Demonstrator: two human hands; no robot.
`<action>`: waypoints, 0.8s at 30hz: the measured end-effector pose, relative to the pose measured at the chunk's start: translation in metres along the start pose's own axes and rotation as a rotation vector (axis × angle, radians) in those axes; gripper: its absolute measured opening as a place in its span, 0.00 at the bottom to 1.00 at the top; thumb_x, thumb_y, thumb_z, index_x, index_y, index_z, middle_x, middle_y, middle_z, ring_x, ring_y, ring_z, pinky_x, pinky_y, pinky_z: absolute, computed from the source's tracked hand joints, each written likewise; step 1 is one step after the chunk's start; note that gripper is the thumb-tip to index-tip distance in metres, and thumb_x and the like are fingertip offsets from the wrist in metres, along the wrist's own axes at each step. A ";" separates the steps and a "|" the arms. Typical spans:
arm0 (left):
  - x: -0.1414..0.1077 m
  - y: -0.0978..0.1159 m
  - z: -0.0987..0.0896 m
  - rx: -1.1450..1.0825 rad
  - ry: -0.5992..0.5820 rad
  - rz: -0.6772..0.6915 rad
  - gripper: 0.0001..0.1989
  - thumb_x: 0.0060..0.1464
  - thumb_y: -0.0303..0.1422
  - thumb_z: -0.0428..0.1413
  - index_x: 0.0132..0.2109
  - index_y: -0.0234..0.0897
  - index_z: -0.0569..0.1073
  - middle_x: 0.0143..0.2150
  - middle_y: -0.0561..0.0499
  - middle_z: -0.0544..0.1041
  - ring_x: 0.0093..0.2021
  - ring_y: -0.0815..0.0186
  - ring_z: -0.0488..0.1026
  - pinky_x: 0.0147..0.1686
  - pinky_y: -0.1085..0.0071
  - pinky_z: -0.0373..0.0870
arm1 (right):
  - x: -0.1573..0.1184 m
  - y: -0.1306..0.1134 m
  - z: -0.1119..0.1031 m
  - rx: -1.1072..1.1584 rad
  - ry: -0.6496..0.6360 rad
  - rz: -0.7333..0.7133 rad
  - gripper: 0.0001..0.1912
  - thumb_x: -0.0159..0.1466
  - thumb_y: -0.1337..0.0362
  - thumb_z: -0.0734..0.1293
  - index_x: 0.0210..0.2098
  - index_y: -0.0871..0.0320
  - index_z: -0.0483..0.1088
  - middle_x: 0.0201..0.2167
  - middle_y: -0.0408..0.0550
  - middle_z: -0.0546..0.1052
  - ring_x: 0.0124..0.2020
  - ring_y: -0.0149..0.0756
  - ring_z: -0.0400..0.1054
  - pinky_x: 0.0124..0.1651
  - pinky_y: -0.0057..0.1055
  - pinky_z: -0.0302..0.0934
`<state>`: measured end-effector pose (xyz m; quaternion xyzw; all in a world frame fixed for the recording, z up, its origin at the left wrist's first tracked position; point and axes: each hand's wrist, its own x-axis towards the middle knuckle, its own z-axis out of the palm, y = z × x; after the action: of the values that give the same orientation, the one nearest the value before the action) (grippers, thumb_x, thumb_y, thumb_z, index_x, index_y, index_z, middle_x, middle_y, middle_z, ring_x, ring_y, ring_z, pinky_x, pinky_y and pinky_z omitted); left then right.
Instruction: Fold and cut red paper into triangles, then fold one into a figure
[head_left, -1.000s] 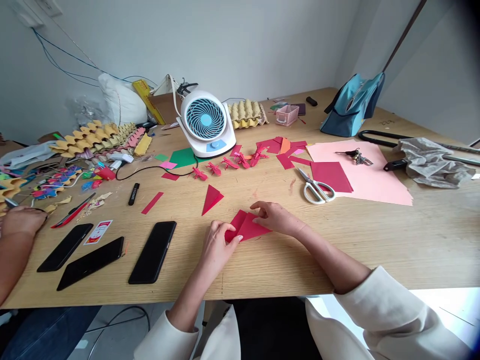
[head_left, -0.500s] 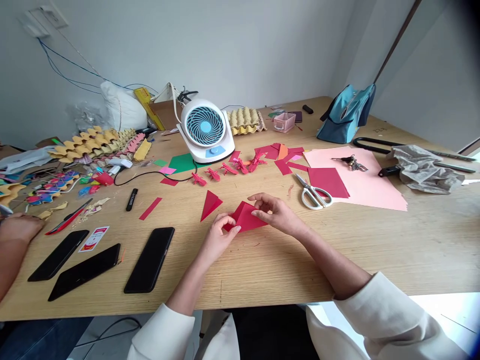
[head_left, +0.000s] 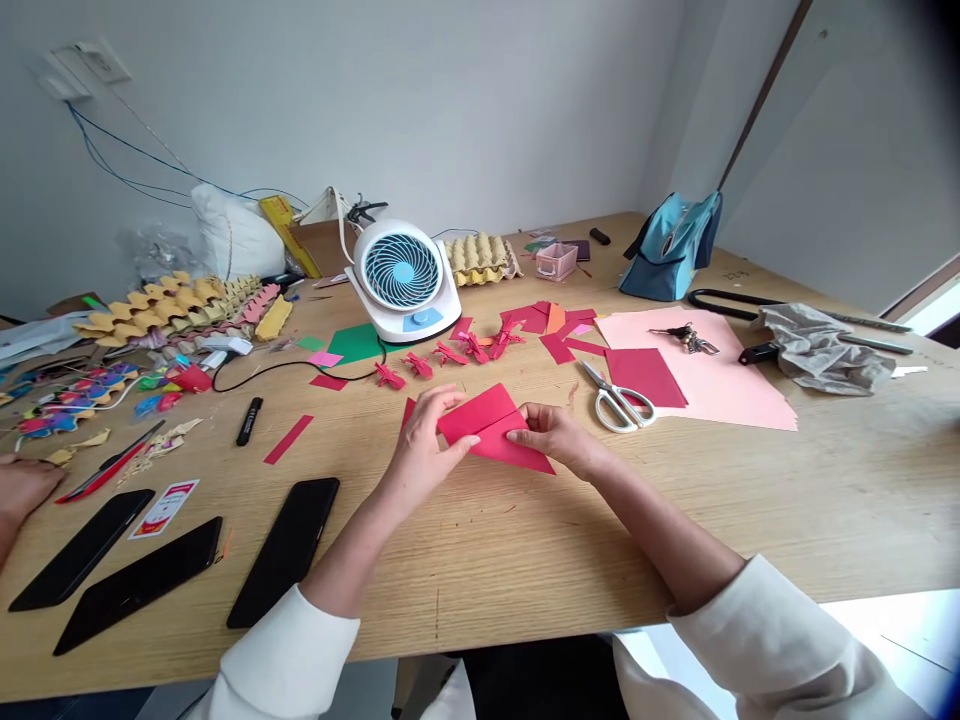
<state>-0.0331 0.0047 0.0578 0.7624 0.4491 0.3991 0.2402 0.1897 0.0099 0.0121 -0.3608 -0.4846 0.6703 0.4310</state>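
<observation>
A red sheet of paper (head_left: pixel 504 440) with a crease across it is held up just above the wooden table, tilted. My left hand (head_left: pixel 429 442) grips its left side, thumb on the front and fingers curled around the edge. At the right edge, my right hand (head_left: pixel 559 438) pinches the sheet between thumb and fingers. Mostly hidden behind my left hand, a small folded red piece (head_left: pixel 407 412) shows only its tip. Several folded red paper figures (head_left: pixel 448 353) stand in a row beyond the sheet. White-handled scissors (head_left: pixel 616 402) lie right of my right hand.
A white fan (head_left: pixel 405 275) stands behind the figures. Red sheets (head_left: pixel 646 378) lie on large pink paper (head_left: pixel 739 385) with keys (head_left: pixel 690 338). Several black phones (head_left: pixel 285 550), a marker (head_left: pixel 250 422) and a red strip (head_left: pixel 289 440) are at left, near another person's hand (head_left: pixel 28 485).
The red sheet, folded over half a second ago, has been opened out and lifted, showing its crease. My left hand has shifted to its upper left edge. The view has also moved slightly.
</observation>
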 end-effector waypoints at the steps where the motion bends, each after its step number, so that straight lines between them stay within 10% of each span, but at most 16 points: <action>1: 0.005 -0.003 0.003 -0.108 0.058 -0.061 0.27 0.48 0.33 0.63 0.56 0.43 0.67 0.61 0.42 0.66 0.56 0.57 0.70 0.49 0.61 0.71 | 0.000 -0.001 0.001 0.016 0.041 -0.018 0.19 0.48 0.55 0.78 0.30 0.58 0.69 0.27 0.41 0.76 0.26 0.29 0.68 0.29 0.25 0.60; 7: 0.012 -0.028 0.044 -0.555 0.036 -0.424 0.15 0.50 0.44 0.61 0.34 0.34 0.73 0.30 0.51 0.73 0.31 0.69 0.71 0.30 0.75 0.65 | 0.005 -0.001 0.005 0.070 0.204 -0.205 0.21 0.49 0.53 0.77 0.36 0.57 0.74 0.34 0.46 0.79 0.36 0.36 0.71 0.41 0.33 0.64; 24: -0.003 -0.023 0.059 -0.705 0.122 -0.344 0.14 0.47 0.40 0.64 0.27 0.36 0.69 0.22 0.58 0.64 0.25 0.72 0.59 0.29 0.75 0.58 | 0.001 0.014 0.019 -0.147 0.143 -0.088 0.19 0.51 0.51 0.75 0.33 0.59 0.72 0.22 0.40 0.70 0.22 0.26 0.56 0.25 0.26 0.52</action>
<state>0.0036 0.0124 0.0069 0.5215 0.4192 0.5273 0.5237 0.1689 0.0023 0.0039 -0.4167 -0.5160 0.5858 0.4658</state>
